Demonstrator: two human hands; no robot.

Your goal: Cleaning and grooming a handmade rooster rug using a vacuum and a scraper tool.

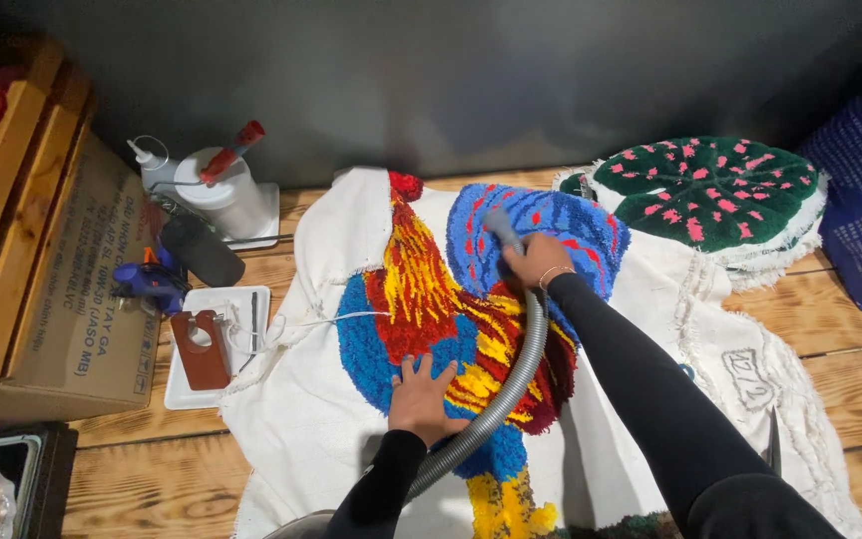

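A tufted rug (421,289) in red, yellow and blue yarn lies on white backing cloth (311,399) spread over a wooden table. My left hand (421,397) lies flat on the rug's blue and red pile, fingers spread. My right hand (534,262) grips the grey nozzle of a vacuum hose (511,384), its tip pressed on the blue part of the rug. The ribbed hose curves from the nozzle down toward the bottom edge between my two black sleeves.
A green rug with pink spots (715,190) lies at the back right. At the left stand a cardboard box (72,289), a white tray (214,344) with a brown tool, a blue glue gun (152,281), a white bottle and tub (216,190). Scissors (772,444) rest at right.
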